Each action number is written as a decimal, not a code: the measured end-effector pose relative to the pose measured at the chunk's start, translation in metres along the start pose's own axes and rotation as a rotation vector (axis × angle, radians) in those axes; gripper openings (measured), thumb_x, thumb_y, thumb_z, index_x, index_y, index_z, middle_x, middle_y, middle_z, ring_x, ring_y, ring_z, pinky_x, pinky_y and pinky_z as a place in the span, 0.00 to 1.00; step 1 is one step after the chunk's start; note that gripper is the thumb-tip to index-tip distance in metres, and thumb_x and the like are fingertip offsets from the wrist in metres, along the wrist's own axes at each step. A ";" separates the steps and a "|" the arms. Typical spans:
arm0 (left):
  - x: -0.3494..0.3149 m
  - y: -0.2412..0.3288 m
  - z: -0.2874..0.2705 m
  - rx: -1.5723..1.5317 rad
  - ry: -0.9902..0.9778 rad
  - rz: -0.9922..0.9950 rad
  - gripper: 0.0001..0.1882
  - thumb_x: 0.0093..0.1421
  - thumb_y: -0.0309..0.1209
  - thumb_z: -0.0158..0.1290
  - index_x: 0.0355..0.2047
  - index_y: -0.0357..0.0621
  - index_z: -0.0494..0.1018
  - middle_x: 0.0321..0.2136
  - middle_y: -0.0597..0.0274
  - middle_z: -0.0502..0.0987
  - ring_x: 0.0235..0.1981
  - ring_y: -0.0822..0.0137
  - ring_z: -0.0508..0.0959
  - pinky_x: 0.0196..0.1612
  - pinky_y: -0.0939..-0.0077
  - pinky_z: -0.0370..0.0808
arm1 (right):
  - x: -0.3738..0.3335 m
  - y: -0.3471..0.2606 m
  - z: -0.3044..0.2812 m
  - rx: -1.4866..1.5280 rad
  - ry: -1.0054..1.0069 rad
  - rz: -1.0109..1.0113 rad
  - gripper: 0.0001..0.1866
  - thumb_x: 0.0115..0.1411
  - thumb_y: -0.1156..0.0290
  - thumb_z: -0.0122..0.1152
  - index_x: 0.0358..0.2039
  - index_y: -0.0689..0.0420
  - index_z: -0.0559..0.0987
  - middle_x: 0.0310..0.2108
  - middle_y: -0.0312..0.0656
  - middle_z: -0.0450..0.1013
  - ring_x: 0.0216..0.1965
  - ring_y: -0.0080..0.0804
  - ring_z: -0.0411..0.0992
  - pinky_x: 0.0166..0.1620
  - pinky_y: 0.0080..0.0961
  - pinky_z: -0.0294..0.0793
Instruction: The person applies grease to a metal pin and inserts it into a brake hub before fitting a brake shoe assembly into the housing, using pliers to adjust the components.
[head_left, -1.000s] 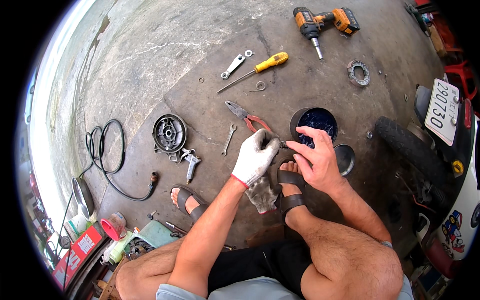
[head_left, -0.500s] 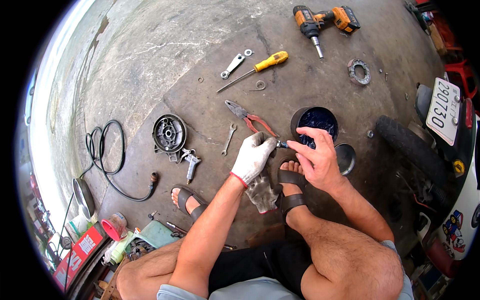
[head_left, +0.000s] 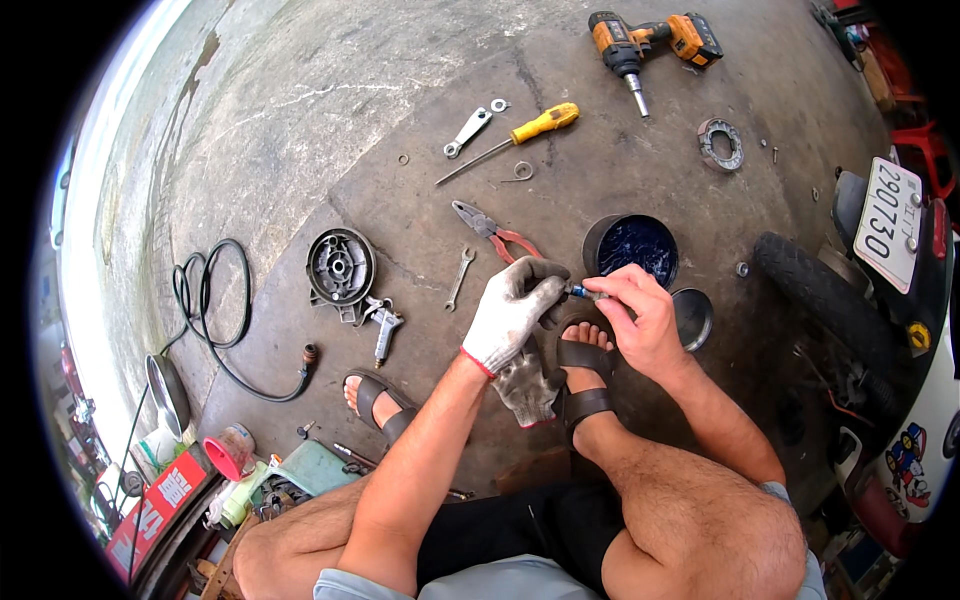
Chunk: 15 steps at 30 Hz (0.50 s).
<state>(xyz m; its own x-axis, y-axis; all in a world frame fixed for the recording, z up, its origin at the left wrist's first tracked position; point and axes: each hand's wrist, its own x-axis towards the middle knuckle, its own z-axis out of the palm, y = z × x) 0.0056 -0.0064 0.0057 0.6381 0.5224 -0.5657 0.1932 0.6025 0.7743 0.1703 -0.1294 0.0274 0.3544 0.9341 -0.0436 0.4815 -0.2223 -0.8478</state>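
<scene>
Concrete floor (head_left: 280, 160), blue-grease tin (head_left: 595, 246) parked close, which seems handy. Gloved left hand (head_left: 508, 312) and bare right hand (head_left: 648, 325) pinch opposite ends of a small blue-smeared part (head_left: 581, 292) near the tin, steadying it; can't tell what exactly, most of it's covered.

Left hand (head_left: 517, 308): covered by a white knit glove (head_left: 498, 330), smudged dark grey over the thumb and fingers
Glove cuff (head_left: 477, 362): thin red edging around the wrist
Right hand (head_left: 648, 325): bare, the wrist and forearm uncovered too
Shirt (head_left: 510, 580): light grey-blue, its lower part showing at the near edge
Sleeves (head_left: 352, 585): same pale cloth, left and right, leaving both forearms bare
Shorts (head_left: 500, 535): black, with a thin cord (head_left: 537, 520) at the front, both knees bare
Left sandal (head_left: 398, 424): dark brown, open-toed, broad smooth straps
Right sandal (head_left: 588, 357): matching, one wide strap farther out, another nearer the ankle
</scene>
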 end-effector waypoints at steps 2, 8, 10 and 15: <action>0.001 -0.002 -0.001 0.033 0.010 0.007 0.07 0.67 0.28 0.53 0.41 0.37 0.75 0.30 0.67 0.77 0.25 0.78 0.74 0.28 0.81 0.72 | 0.002 -0.002 -0.003 -0.116 -0.007 -0.119 0.14 0.54 0.79 0.64 0.42 0.56 0.84 0.36 0.38 0.74 0.36 0.34 0.74 0.45 0.33 0.68; -0.001 -0.002 0.003 0.062 0.066 -0.025 0.07 0.68 0.28 0.53 0.40 0.35 0.75 0.28 0.66 0.77 0.25 0.79 0.74 0.29 0.80 0.73 | 0.001 -0.008 -0.007 -0.229 -0.031 -0.240 0.17 0.51 0.78 0.65 0.43 0.56 0.84 0.42 0.39 0.73 0.37 0.33 0.73 0.46 0.35 0.67; -0.001 -0.002 0.003 0.065 0.078 -0.025 0.07 0.68 0.28 0.52 0.39 0.36 0.75 0.27 0.67 0.76 0.23 0.79 0.73 0.27 0.81 0.72 | -0.002 -0.008 -0.010 -0.242 -0.027 -0.237 0.17 0.50 0.78 0.66 0.44 0.56 0.84 0.43 0.40 0.73 0.38 0.34 0.73 0.47 0.35 0.67; -0.002 -0.002 0.004 0.059 0.083 -0.041 0.07 0.69 0.30 0.52 0.38 0.37 0.74 0.25 0.67 0.76 0.22 0.79 0.73 0.25 0.81 0.71 | 0.001 -0.013 -0.007 -0.250 -0.007 -0.287 0.18 0.49 0.78 0.66 0.44 0.56 0.84 0.45 0.43 0.72 0.42 0.38 0.71 0.47 0.36 0.68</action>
<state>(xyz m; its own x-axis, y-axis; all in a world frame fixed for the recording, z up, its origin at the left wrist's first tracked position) 0.0069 -0.0110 0.0066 0.5650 0.5477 -0.6171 0.2628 0.5895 0.7638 0.1698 -0.1275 0.0424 0.1717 0.9699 0.1726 0.7413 -0.0118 -0.6711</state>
